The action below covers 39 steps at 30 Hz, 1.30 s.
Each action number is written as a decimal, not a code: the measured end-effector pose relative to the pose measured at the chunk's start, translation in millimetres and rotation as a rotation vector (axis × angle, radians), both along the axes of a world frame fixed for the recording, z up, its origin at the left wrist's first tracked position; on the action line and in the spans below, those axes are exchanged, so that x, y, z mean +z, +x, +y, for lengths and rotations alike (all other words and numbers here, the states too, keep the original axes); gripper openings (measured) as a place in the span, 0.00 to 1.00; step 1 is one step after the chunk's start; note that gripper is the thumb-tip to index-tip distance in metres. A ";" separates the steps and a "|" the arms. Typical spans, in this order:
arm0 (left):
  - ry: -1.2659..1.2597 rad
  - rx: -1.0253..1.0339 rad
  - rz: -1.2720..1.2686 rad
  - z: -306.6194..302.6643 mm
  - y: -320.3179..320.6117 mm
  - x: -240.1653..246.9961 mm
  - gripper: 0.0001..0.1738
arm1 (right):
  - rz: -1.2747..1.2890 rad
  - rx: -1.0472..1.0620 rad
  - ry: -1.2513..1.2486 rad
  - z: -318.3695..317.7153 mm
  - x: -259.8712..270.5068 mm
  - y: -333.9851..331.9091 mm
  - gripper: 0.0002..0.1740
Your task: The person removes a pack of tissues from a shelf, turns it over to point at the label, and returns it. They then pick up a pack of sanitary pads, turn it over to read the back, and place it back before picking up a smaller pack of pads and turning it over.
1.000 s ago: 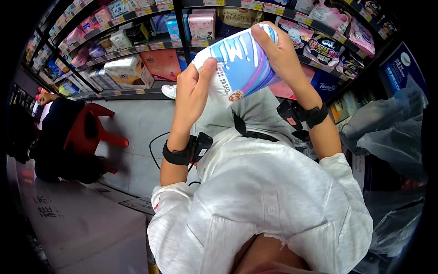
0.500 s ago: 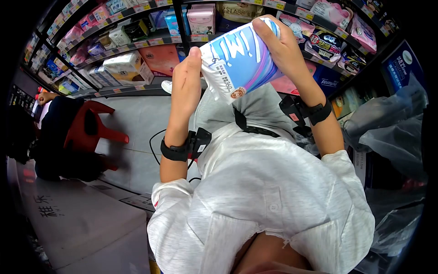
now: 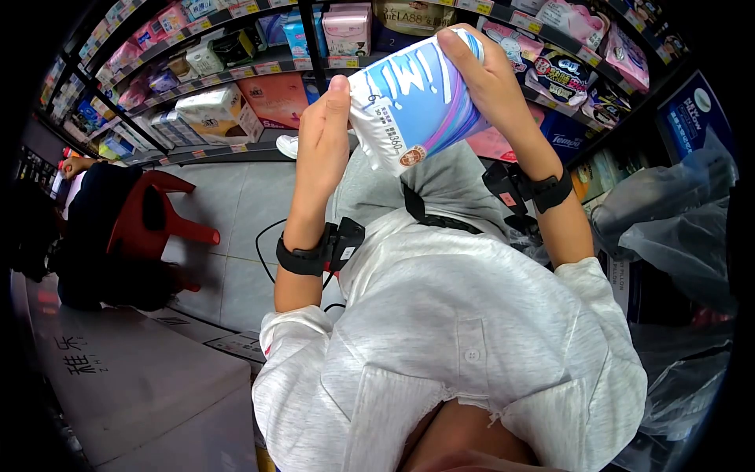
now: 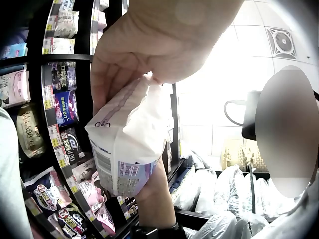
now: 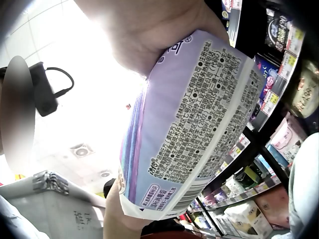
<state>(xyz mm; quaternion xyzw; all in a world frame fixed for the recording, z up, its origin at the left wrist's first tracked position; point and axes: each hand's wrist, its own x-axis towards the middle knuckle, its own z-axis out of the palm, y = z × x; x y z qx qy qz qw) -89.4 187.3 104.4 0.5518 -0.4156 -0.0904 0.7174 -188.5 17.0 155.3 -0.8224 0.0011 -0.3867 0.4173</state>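
Observation:
A soft blue, white and purple packet (image 3: 425,98) is held up in front of the shelves, tilted in the head view. My right hand (image 3: 491,82) grips its right end, thumb on the front face. At the packet's left end is my left hand (image 3: 324,138), its thumb at the edge and its fingers behind, partly hidden. The left wrist view has the left hand (image 4: 149,55) pinching a white end of the packet (image 4: 129,129). In the right wrist view the printed back of the packet (image 5: 199,119) faces the camera, with the right hand (image 5: 154,35) around its upper end.
Shelves with packs (image 3: 346,38) run across the top. A red stool (image 3: 153,220) with a dark-clothed person stands at the left, above a grey box (image 3: 149,385). Clear plastic bags (image 3: 676,228) and a blue box (image 3: 696,118) are at the right.
Since a second ago my left thumb has moved from the packet's front face to its left edge, and the packet has shifted slightly right. Little differs from half a second ago.

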 end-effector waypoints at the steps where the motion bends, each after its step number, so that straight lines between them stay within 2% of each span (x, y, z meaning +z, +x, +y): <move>1: 0.000 0.001 0.001 0.9 -3.1 2.9 0.28 | -0.001 -0.006 -0.007 -1.3 -1.1 0.4 0.27; 3: -0.015 -0.017 0.070 2.3 -11.6 10.3 0.28 | -0.001 -0.012 -0.013 -2.2 -1.7 0.2 0.27; 6: 0.005 -0.059 -0.002 3.5 -5.2 6.7 0.27 | 0.004 -0.028 -0.028 -2.3 -1.6 -0.6 0.27; 13: -0.002 -0.210 0.043 8.6 -7.7 8.3 0.22 | 0.034 0.003 -0.022 -3.9 -0.1 -3.7 0.26; 16: 0.063 -0.216 -0.096 7.2 -10.8 9.5 0.28 | 0.058 -0.013 -0.069 -0.5 1.1 -4.4 0.26; 19: 0.093 -0.163 -0.174 3.4 -12.7 9.5 0.39 | 0.037 -0.072 -0.156 10.1 7.9 -9.4 0.25; 21: 0.128 -0.135 -0.248 3.8 -9.7 9.6 0.39 | 0.012 -0.113 -0.206 16.0 11.0 -10.3 0.24; 23: 0.164 -0.106 -0.317 3.3 -7.8 7.5 0.40 | -0.095 -0.230 -0.537 22.3 10.9 -7.8 0.20; 24: 0.216 -0.017 -0.423 1.8 -6.7 5.1 0.40 | -0.093 -0.229 -0.538 27.0 10.6 -5.4 0.20; 25: 0.268 0.072 -0.528 -0.3 -5.5 2.9 0.40 | -0.172 -0.237 -0.718 33.1 10.2 -1.9 0.18; 26: 0.268 0.069 -0.525 -3.0 -4.7 1.1 0.40 | -0.251 -0.244 -0.899 39.4 9.2 1.1 0.18; 30: 0.118 0.175 -0.527 -13.8 14.1 -11.0 0.36 | -0.237 -0.125 -0.992 52.4 9.3 15.4 0.22; 32: 0.120 0.237 -0.465 -13.7 36.2 -18.7 0.36 | -0.219 0.094 -0.834 29.0 6.6 42.6 0.27; 33: 0.165 0.252 -0.451 -11.3 46.0 -20.1 0.34 | -0.171 0.135 -0.790 14.7 1.0 62.1 0.29; 35: 0.207 0.134 -0.228 -7.0 67.0 -30.4 0.30 | -0.051 0.225 -0.736 -10.8 -18.7 103.6 0.37; 37: 0.245 0.070 -0.142 -3.7 80.9 -36.6 0.29 | 0.040 0.249 -0.638 -17.8 -38.3 127.5 0.36; 39: 0.314 0.126 -0.046 0.2 91.4 -40.6 0.31 | 0.144 0.275 -0.540 -18.7 -52.3 144.0 0.34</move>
